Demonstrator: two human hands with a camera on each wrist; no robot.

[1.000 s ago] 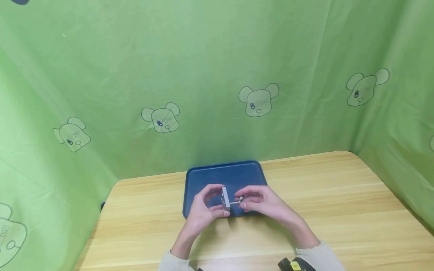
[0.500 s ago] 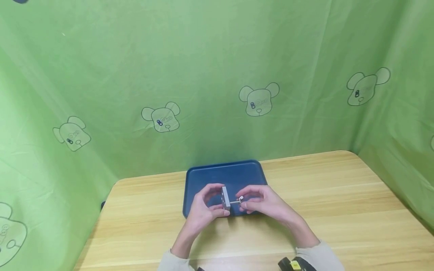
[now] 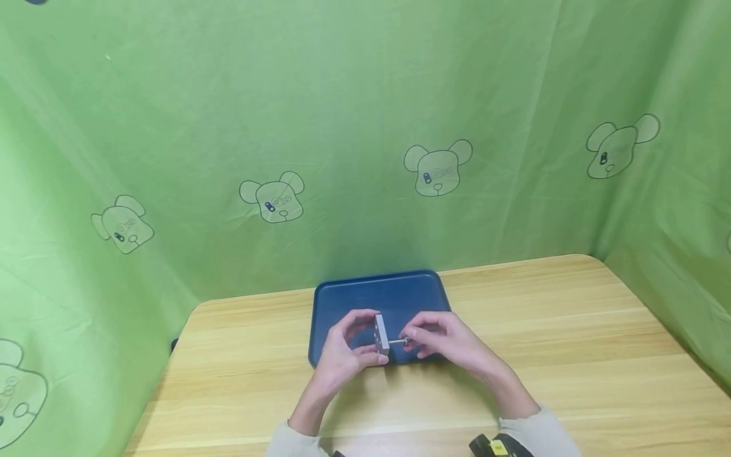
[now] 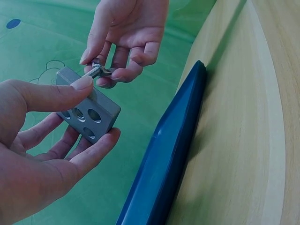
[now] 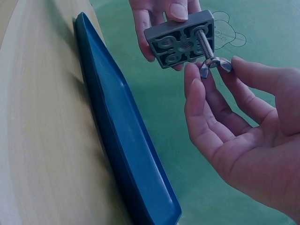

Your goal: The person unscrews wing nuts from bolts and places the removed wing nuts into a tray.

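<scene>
My left hand (image 3: 338,357) holds a grey rectangular block (image 4: 101,108) by its edges, thumb on one side and fingers on the other. Round holes show in one face; the opposite face (image 5: 180,41) is ribbed and recessed. From that ribbed face sticks out a threaded metal bolt (image 5: 205,44). A silver wing nut (image 5: 213,62) sits near the bolt's outer end. At that end, my right hand (image 3: 451,341) has the wing nut between thumb and fingers, the thumb touching one wing in the right wrist view. Both hands are raised above the tray's near edge.
A blue tray (image 3: 377,293) lies on the wooden table (image 3: 548,336) beneath and behind the hands. A green curtain (image 3: 354,127) with printed bear heads hangs behind the table and along both sides. A black device (image 3: 495,445) is strapped near the right sleeve.
The fingers of my right hand have shifted around the wing nut, and its wings have turned to a different angle. My left hand and the block stay almost still.
</scene>
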